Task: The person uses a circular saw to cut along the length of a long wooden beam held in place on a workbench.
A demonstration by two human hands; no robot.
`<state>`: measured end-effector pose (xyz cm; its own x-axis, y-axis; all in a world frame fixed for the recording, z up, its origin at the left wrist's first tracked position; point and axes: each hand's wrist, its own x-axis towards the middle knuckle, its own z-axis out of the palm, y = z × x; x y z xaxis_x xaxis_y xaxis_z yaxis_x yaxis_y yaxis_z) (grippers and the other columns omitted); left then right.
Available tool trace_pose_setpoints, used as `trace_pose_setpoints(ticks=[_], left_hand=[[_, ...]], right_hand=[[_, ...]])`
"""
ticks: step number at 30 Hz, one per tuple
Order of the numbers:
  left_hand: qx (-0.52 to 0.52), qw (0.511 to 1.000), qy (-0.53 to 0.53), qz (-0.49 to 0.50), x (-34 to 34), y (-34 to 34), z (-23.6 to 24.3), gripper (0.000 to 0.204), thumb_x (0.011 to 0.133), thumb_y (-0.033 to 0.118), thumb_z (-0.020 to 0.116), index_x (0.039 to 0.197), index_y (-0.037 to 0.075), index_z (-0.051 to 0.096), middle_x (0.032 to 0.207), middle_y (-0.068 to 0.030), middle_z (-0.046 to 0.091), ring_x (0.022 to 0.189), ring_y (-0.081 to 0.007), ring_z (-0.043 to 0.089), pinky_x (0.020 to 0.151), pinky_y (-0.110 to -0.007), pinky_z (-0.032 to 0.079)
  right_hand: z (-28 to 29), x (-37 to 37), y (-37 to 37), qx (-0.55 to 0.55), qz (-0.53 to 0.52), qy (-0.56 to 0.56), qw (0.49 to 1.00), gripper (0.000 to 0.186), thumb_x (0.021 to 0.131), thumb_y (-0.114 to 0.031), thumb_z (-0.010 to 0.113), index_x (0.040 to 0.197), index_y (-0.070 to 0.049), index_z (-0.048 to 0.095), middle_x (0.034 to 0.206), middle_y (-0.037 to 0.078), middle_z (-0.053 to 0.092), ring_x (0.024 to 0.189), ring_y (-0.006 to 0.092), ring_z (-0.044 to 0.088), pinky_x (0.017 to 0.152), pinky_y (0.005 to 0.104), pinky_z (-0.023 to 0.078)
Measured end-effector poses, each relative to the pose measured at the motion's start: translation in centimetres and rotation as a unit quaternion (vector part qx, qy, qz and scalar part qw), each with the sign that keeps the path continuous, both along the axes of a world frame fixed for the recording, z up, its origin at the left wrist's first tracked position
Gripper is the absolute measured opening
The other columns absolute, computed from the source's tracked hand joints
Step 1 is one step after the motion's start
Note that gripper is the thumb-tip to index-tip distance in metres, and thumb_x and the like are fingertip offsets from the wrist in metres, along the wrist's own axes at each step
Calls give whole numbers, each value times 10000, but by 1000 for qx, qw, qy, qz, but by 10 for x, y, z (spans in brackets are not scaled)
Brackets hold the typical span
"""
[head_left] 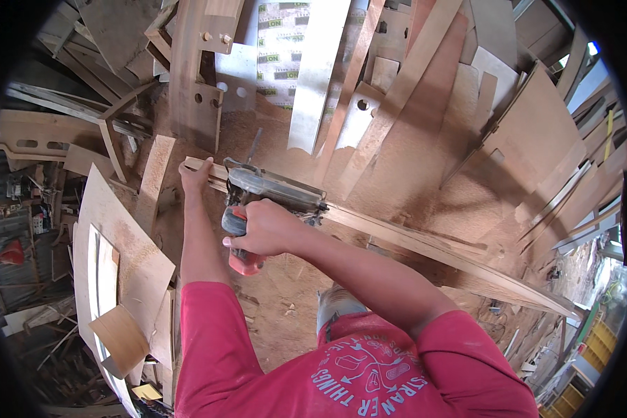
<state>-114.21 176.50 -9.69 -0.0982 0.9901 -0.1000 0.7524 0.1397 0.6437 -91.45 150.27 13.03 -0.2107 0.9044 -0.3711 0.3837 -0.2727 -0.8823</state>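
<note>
A long, narrow wooden strip (411, 242) runs from in front of me at the left toward the lower right. My left hand (196, 175) is closed around its left end, thumb on top. My right hand (270, 226) grips the red and black handle of a dusty grey handheld power tool (258, 187). The tool's long flat body sits over the strip, just right of my left hand. Its exact kind is hard to make out, and its underside is hidden.
Sawdust covers the floor (285, 306). Beyond the strip lean several boards, including a pale metallic-looking panel (317, 76) and a long plank (397, 90). A curved plywood sheet (129, 244) stands at my left. More boards (536, 146) lean at the right.
</note>
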Motion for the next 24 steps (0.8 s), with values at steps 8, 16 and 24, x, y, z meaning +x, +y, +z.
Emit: trace_pose_setpoints(ticks=[8, 16, 24], left_hand=[[-57, 990, -128, -3, 1, 9, 4, 769, 915, 455, 740, 1442, -66, 537, 1387, -230, 624, 1313, -327, 596, 1141, -412, 438], [-95, 972, -213, 34, -15, 18, -15, 638, 1000, 485, 490, 1370, -16, 629, 1407, -190, 610, 1287, -299, 600, 1103, -439, 472], [62, 934, 254, -244, -88, 55, -37, 487, 1049, 449, 465, 1440, 216, 640, 1594, -124, 549, 1502, -386, 467, 1262, -513, 308]], right_hand=[[-26, -10, 18, 65, -11, 0, 998, 544, 874, -494, 785, 919, 38, 685, 745, 294, 655, 778, 479, 672, 770, 494, 556], [-30, -29, 34, 86, -35, 14, 996, 554, 874, -493, 783, 922, 52, 699, 770, 317, 663, 803, 492, 680, 779, 511, 563], [-17, -38, 51, 100, -20, 3, 995, 529, 830, -444, 811, 799, 77, 722, 804, 313, 711, 821, 472, 728, 806, 503, 587]])
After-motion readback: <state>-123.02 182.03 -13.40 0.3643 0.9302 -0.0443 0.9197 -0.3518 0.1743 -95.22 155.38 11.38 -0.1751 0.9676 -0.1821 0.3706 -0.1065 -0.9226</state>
